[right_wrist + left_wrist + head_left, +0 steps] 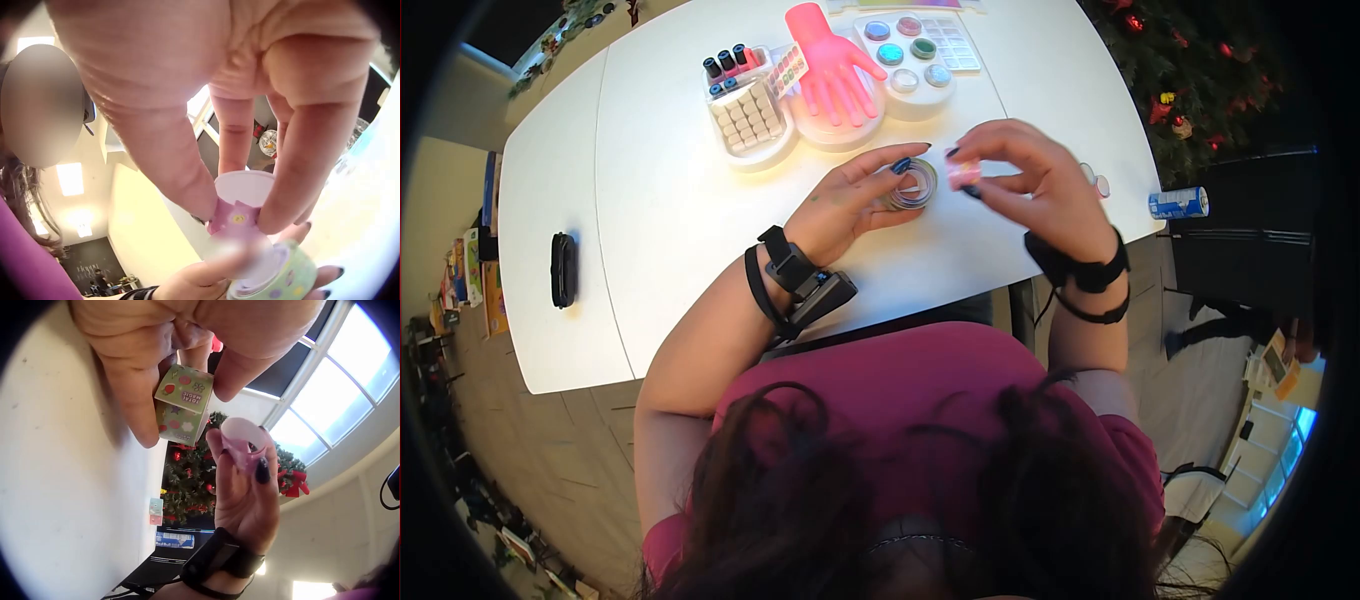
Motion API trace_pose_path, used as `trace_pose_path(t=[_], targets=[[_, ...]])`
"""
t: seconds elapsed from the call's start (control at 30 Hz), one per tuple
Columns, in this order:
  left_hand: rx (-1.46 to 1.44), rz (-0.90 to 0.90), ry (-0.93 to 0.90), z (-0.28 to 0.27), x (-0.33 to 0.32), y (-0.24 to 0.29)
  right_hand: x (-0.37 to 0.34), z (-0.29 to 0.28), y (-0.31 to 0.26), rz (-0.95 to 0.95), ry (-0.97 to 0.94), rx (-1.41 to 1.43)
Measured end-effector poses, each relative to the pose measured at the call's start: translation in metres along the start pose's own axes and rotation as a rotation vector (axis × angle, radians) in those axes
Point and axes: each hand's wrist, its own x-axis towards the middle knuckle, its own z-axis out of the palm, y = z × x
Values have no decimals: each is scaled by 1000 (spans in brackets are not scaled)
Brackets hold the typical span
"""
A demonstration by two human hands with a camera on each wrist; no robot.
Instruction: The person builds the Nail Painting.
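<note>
The left hand (pixel 850 197) holds a green printed roll (pixel 184 403) above the counter (pixel 675 240), between the pink model hand (pixel 832 80) and the counter's near edge; its fingers are curled round the roll's sides. Close beside it, the right hand (pixel 1045 190) pinches a pink printed ring (pixel 237 217), its thumb and a finger pressed against opposite sides. The ring has a yellow-centred flower on it, and its pale inner side shows in both wrist views. Toward the counter's far edge, a clear organizer (pixel 748 118) with dark-capped bottles and white blocks, the model hand on its round white base, and a white tray of small jars (pixel 905 58) stand in a row. A black case (pixel 563 270) lies near the left edge. Small rolls (pixel 1102 187) and a blue can (pixel 1178 203) are by the right edge.
</note>
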Motion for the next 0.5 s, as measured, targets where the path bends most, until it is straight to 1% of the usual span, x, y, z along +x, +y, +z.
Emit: trace_pose_path(t=[0.03, 0.07, 0.13, 0.17, 0.2, 0.27, 0.4, 0.5], targets=[[-14, 6, -3, -1, 1, -2, 1, 10, 0, -18, -4, 62], [-29, 13, -4, -1, 1, -2, 2, 17, 0, -20, -8, 63], [-25, 10, 4, -1, 0, -2, 4, 28, 1, -12, 57, 172], [-21, 2, 6, 0, 0, -2, 6, 33, 2, -25, 94, 162], [-22, 4, 9, 0, 0, -2, 5, 36, 2, -26, 90, 162], [-49, 13, 18, 0, 0, -3, 4, 41, 2, 4, 155, 49], [-52, 14, 16, 1, 0, -3, 1, 46, 9, -8, 150, 65], [-21, 10, 11, 0, 1, -2, 2, 50, 11, 27, 160, 109]])
